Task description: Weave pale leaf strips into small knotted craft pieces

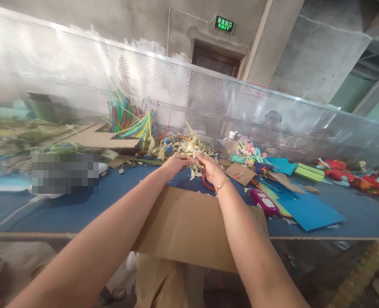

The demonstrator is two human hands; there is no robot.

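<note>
Our orange cord (206, 184) hangs in a thin curve just beyond the brown sheet (189, 226), beneath our right hand (210, 168), which is the nearer one; its long axis bends down from the fingers and back toward the right wrist. Our left hand (178, 163) is over the far side of the sheet, fingertips drawn in and almost meeting the right's. What sits between them is too small to make out, so we cannot tell whether either grip is clamped on anything, cord included.

The sheet is stiff, flat, matt cardboard, jutting over the near edge of the blue table (90, 209). Beyond it, we have a tangled pile (205, 147) of pale, curled shreds, dry-looking. Left of and beyond the sheet rise slim, bright stems (122, 113); beyond it to the right, a clear jar (232, 148) with a metal lid. Right of it lie a glossy magenta case (264, 202) and smooth blue card (314, 209). Farthest beyond it, a perforated metal screen (176, 77) crosses our view
</note>
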